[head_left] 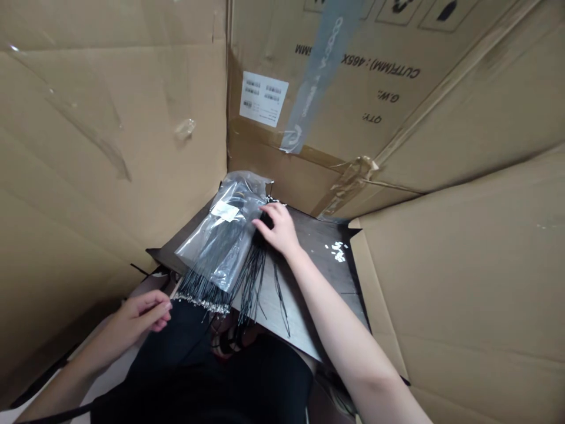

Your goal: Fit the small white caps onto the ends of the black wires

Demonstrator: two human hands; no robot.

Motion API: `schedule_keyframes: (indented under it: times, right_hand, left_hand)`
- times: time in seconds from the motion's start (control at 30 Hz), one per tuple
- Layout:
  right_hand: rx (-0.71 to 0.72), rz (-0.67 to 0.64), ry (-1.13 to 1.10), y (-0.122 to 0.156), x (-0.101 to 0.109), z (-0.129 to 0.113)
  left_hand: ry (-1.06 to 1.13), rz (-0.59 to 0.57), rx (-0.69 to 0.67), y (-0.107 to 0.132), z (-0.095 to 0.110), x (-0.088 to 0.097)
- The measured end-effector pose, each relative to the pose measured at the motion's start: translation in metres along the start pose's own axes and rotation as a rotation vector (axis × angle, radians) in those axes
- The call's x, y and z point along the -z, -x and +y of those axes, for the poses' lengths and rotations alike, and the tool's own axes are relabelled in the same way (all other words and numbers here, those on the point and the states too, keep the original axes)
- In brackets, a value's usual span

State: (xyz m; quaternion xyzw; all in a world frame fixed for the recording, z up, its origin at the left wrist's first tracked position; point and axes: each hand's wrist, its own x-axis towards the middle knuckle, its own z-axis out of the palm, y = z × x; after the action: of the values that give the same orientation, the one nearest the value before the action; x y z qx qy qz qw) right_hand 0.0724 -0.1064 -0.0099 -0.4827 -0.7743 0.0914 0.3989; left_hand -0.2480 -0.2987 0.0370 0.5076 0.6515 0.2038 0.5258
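A clear plastic bag (207, 238) with a white label lies on the small table, full of black wires (205, 288) whose silvery ends stick out at the near edge. Beside it, to the right, a loose bundle of black wires (253, 277) hangs over the table's front edge. My right hand (279, 228) is over the upper end of this bundle, at the bag's right side, thumb and fingers apart. My left hand (150, 312) is off the table's near left corner, just left of the silvery wire ends. Its fingers are curled together, and anything between them is too small to make out.
Tall cardboard walls (176, 147) enclose the grey table (304, 294) at the left, back and right. Small white pieces (339, 252) lie scattered on its right side. A few single black wires (281, 300) lie near the front edge, above my lap.
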Motion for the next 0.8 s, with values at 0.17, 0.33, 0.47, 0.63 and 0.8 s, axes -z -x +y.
schedule_keyframes:
  times: [0.17, 0.33, 0.47, 0.63, 0.8]
  right_hand:
    - [0.207, -0.253, 0.010, 0.009, -0.016, -0.047]
    - [0.347, -0.386, -0.045, 0.025, -0.021, -0.077]
    - [0.424, -0.462, -0.083, 0.034, -0.020, -0.094]
    - [0.460, -0.552, -0.099, 0.040, -0.021, -0.108]
    - [0.446, -0.593, -0.092, 0.042, -0.026, -0.109]
  left_hand:
    - [0.115, -0.022, -0.066, 0.001, 0.002, -0.022]
    - [-0.056, -0.014, -0.204, -0.005, 0.004, -0.022]
    - [-0.117, -0.055, -0.316, -0.012, 0.004, -0.018]
    - [-0.257, -0.152, -0.296, 0.000, 0.009, -0.002]
    - [-0.299, -0.126, -0.338, 0.022, 0.028, 0.027]
